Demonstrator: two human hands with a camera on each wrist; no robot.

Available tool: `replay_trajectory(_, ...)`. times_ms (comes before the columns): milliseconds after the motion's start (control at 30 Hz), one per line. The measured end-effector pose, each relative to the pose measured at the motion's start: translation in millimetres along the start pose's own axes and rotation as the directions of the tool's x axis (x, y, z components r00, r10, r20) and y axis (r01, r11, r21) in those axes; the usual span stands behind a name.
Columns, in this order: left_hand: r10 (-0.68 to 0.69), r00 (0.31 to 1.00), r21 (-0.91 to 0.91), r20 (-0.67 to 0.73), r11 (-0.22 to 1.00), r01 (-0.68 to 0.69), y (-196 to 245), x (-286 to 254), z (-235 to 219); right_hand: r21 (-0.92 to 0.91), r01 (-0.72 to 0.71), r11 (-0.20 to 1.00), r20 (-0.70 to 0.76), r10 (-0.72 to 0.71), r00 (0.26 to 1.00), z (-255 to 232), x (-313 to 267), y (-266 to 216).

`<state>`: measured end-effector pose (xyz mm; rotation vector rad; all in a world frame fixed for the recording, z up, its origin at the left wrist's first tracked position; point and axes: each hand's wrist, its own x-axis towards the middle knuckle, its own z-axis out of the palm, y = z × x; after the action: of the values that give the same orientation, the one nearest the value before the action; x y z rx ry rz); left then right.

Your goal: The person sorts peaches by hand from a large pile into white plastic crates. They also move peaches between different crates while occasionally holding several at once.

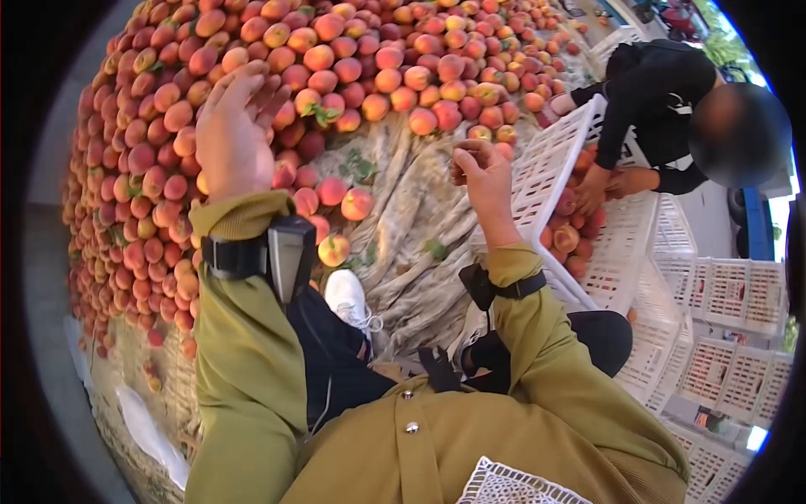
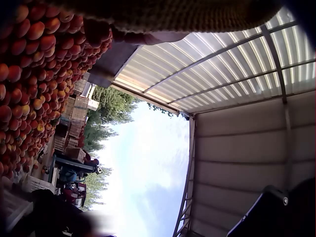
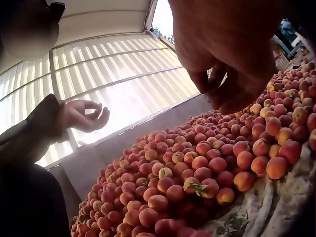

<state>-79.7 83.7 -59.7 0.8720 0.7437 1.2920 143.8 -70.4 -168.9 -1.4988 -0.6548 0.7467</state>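
Observation:
Loosely bent fingers mark my left hand (image 1: 235,139), raised over the peach pile (image 1: 168,139) with nothing seen in it. In the right wrist view that left hand (image 3: 85,116) appears at the left, against the bright panels. My right hand (image 1: 489,186) is held above the wrinkled sheet, left of a white crate (image 1: 537,181); its fingers are loosely curled and no object shows in them. The right wrist view has this right hand (image 3: 229,54) above the peaches (image 3: 202,163). In the left wrist view, only part of my left hand (image 2: 148,37) shows beneath the sleeve.
Another person in black (image 1: 663,92) reaches into the peach-filled crate at right. Stacked white crates (image 1: 730,294) stand beyond it. A few loose peaches (image 1: 333,249) lie near my white shoe (image 1: 346,298) on the wrinkled sheet (image 1: 411,218). A white bag (image 1: 151,433) lies lower left.

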Motion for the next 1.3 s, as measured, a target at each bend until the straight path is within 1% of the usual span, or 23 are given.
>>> replay_trajectory(67, 0.009, 0.999, -0.011, -0.049, 1.000, -0.010, 7, 3, -11, 0.000, -0.088, 0.996, 0.065, 0.088, 0.994, 19, 4, 42)
replay_trajectory(133, 0.041, 0.998, 0.003, -0.057, 0.999, -0.041, 8, 9, -19, -0.347, -0.030, 0.937, 0.210, 0.109, 0.972, 31, 6, 93)
replay_trajectory(167, 0.038, 0.998, 0.005, -0.058, 0.999, -0.038, 7, 12, -24, -0.347, -0.033, 0.937, 0.210, 0.112, 0.971, 39, 6, 106)
replay_trajectory(233, 0.025, 0.998, -0.018, -0.063, 0.999, -0.026, 6, 17, -34, -0.549, 0.094, 0.830, 0.315, 0.102, 0.944, 62, 2, 125)
replay_trajectory(267, 0.003, 0.999, -0.025, -0.049, 1.000, -0.004, 7, 17, -34, -0.544, 0.087, 0.835, 0.320, 0.110, 0.941, 75, 1, 130)
replay_trajectory(367, 0.017, 0.997, 0.003, -0.076, 1.000, -0.017, 7, 14, -30, -0.595, 0.194, 0.780, 0.415, 0.091, 0.905, 117, 7, 140)
replay_trajectory(433, 0.017, 0.996, 0.001, -0.087, 1.000, -0.017, 9, 13, -29, -0.629, 0.511, 0.587, 0.523, -0.167, 0.836, 145, 10, 147)
replay_trajectory(467, 0.018, 0.996, -0.010, -0.092, 1.000, -0.019, 10, 13, -30, -0.578, 0.565, 0.589, 0.600, -0.162, 0.783, 156, 14, 153)
replay_trajectory(500, 0.015, 0.996, 0.004, -0.093, 1.000, -0.015, 11, 13, -32, -0.573, 0.558, 0.601, 0.598, -0.160, 0.785, 166, 15, 159)
replay_trajectory(567, 0.006, 0.996, 0.014, -0.086, 1.000, -0.005, 14, 13, -39, -0.503, 0.669, 0.547, 0.600, -0.336, 0.726, 184, 15, 170)
replay_trajectory(633, 0.029, 0.994, 0.040, -0.103, 0.999, -0.025, 14, 11, -39, -0.519, 0.686, 0.509, 0.614, -0.336, 0.714, 191, 16, 182)
replay_trajectory(700, 0.022, 0.997, 0.032, -0.078, 0.999, -0.020, 15, 11, -40, -0.633, 0.671, 0.386, 0.668, -0.166, 0.725, 182, 19, 191)
replay_trajectory(733, 0.023, 0.996, 0.034, -0.081, 0.999, -0.020, 16, 11, -41, -0.648, 0.648, 0.401, 0.674, -0.095, 0.733, 175, 21, 184)
replay_trajectory(767, 0.018, 0.997, 0.030, -0.077, 0.999, -0.016, 17, 10, -41, -0.646, 0.649, 0.402, 0.675, -0.094, 0.731, 166, 22, 181)
replay_trajectory(867, 0.008, 0.997, 0.034, -0.080, 0.999, -0.005, 18, 10, -43, -0.692, 0.548, 0.470, 0.536, -0.174, 0.826, 143, 23, 183)
replay_trajectory(900, 0.002, 0.997, 0.040, -0.081, 0.999, 0.001, 17, 10, -43, -0.692, 0.547, 0.471, 0.536, -0.172, 0.826, 144, 24, 186)
replay_trajectory(967, -0.011, 0.997, 0.049, -0.079, 0.999, 0.015, 17, 9, -38, -0.880, 0.344, 0.327, 0.324, -0.116, 0.939, 145, 27, 187)
replay_trajectory(1000, -0.022, 0.997, 0.057, -0.073, 0.998, 0.026, 16, 8, -36, -0.882, 0.339, 0.328, 0.320, -0.114, 0.941, 148, 27, 185)
replay_trajectory(1067, -0.037, 0.998, 0.057, -0.048, 0.998, 0.040, 12, 7, -31, -0.640, 0.592, 0.491, 0.482, -0.344, 0.806, 167, 22, 166)
replay_trajectory(1133, -0.042, 0.999, 0.059, -0.017, 0.997, 0.043, 11, 7, -29, -0.533, 0.638, 0.556, 0.626, -0.248, 0.740, 194, 9, 161)
replay_trajectory(1167, -0.047, 0.999, 0.047, -0.009, 0.998, 0.047, 9, 7, -29, -0.532, 0.639, 0.556, 0.619, -0.259, 0.741, 205, 0, 158)
replay_trajectory(1233, -0.045, 0.999, 0.040, 0.005, 0.998, 0.044, 8, 7, -29, -0.606, 0.487, 0.629, 0.623, -0.006, 0.782, 220, -14, 160)
replay_trajectory(1300, -0.040, 0.999, 0.062, -0.016, 0.997, 0.041, 9, 5, -31, -0.588, 0.446, 0.674, 0.586, -0.025, 0.810, 220, -8, 173)
